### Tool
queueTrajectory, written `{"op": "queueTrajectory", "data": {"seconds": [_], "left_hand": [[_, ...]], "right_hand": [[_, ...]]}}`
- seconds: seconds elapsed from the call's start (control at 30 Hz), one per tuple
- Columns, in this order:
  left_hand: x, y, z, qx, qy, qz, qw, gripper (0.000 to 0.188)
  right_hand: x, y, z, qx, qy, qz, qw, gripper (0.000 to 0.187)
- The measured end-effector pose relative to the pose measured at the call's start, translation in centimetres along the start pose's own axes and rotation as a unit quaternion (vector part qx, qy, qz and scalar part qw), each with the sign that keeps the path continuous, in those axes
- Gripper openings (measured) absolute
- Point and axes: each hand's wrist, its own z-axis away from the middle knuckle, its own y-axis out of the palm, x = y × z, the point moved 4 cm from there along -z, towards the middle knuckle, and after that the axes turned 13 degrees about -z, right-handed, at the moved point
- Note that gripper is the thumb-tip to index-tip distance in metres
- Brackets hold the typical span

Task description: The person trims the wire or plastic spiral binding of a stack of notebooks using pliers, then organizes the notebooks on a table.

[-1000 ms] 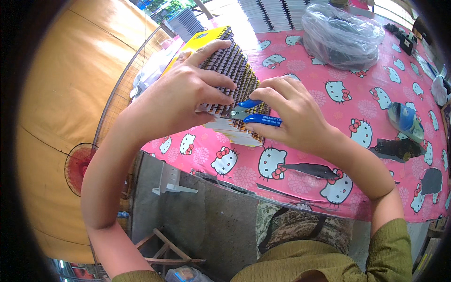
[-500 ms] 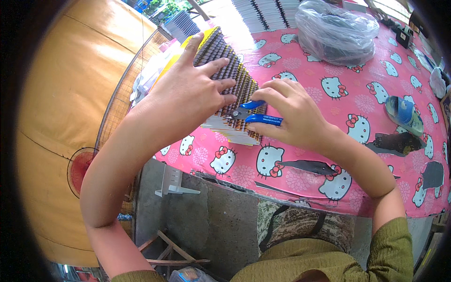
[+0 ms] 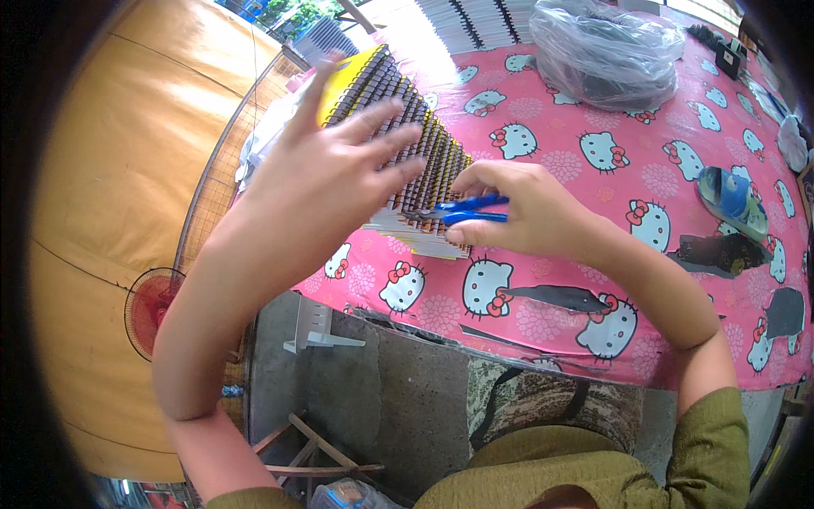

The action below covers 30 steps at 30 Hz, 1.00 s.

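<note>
A tall stack of spiral-bound notebooks [image 3: 415, 127] with dark bindings and a yellow cover on top stands at the table's left edge. Over its left side, my left hand [image 3: 326, 174] has its fingers spread and slightly blurred, holding nothing; whether it touches the stack I cannot tell. My right hand [image 3: 530, 204] is closed round the blue handles of small wire cutters [image 3: 475, 209]. The cutters' jaws are at the bindings near the stack's lower end, and their handles look squeezed nearly together.
A pink patterned tablecloth [image 3: 560, 165], torn in places, covers the table. Farther back are a clear plastic bag [image 3: 606, 59] with dark contents and more bound notebooks [image 3: 475, 25]. A blue roundish object [image 3: 733, 204] lies at right. A red fan [image 3: 153, 312] stands at left.
My left hand has lifted and shifted a little off the bindings, baring more of the yellow cover. In my right hand the cutters' handles have closed toward each other.
</note>
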Motion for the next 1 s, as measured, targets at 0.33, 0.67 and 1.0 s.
{"op": "queueTrajectory", "data": {"seconds": [0.33, 0.67, 1.0], "left_hand": [[2.8, 9.5, 8.1, -0.35, -0.491, 0.654, 0.457, 0.072], [10.0, 7.3, -1.0, -0.104, -0.347, 0.513, 0.778, 0.057], [4.8, 5.8, -4.6, 0.01, -0.329, 0.484, 0.811, 0.033]], "right_hand": [[0.0, 0.2, -0.1, -0.086, -0.228, 0.109, 0.964, 0.043], [-2.4, -0.4, -2.2, 0.145, 0.237, -0.184, 0.943, 0.051], [-1.2, -0.5, 0.9, -0.011, -0.115, 0.096, 0.989, 0.044]]}}
